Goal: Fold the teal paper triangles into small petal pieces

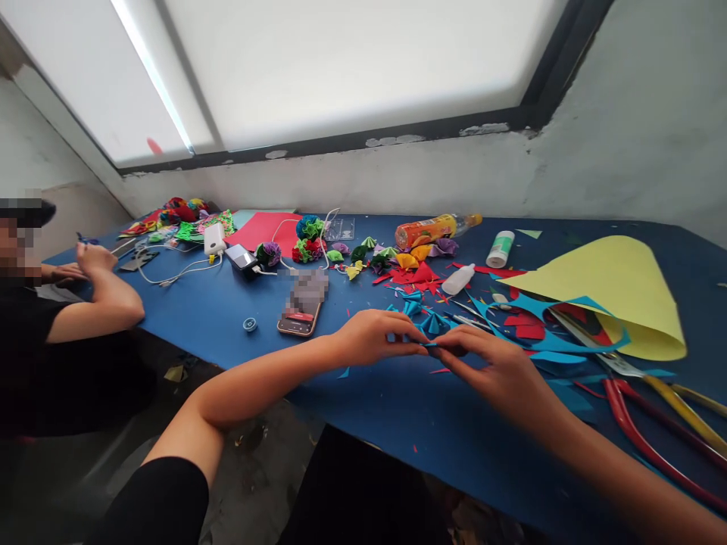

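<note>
My left hand (pixel 372 337) and my right hand (pixel 493 365) meet over the blue table (pixel 397 409) and pinch a small piece of blue paper (pixel 427 344) between their fingertips. Just beyond the fingers lie folded blue paper fans (pixel 432 321) and red paper scraps (pixel 417 276). A phone (pixel 301 312) lies left of my left hand.
A curled yellow sheet (pixel 619 291) and large scissors (pixel 653 393) lie to the right. Glue bottles (pixel 457 279), an orange drink bottle (pixel 435 228), paper flowers (pixel 310 238) and a power bank (pixel 214 238) sit further back. Another person (pixel 51 318) works at the table's left end.
</note>
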`<action>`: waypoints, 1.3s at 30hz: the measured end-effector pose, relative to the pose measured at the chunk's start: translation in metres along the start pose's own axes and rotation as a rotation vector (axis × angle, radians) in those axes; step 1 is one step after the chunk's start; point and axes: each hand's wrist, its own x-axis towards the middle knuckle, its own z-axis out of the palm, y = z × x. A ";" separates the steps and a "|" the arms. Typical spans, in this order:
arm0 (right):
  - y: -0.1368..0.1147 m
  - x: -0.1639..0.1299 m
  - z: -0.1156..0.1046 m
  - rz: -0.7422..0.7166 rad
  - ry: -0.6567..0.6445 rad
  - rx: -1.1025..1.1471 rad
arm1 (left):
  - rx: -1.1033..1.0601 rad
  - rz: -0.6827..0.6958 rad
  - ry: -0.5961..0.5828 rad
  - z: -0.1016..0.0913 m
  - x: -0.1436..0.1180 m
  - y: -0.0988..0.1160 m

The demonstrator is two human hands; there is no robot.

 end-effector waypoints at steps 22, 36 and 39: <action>-0.005 -0.006 0.004 0.001 0.043 0.149 | -0.097 0.096 0.145 0.008 -0.005 0.005; -0.011 -0.005 -0.001 -0.012 -0.002 0.214 | -0.162 0.119 0.134 0.008 -0.006 0.012; -0.008 -0.005 -0.001 -0.025 0.004 0.211 | -0.157 0.117 0.157 0.008 -0.006 0.012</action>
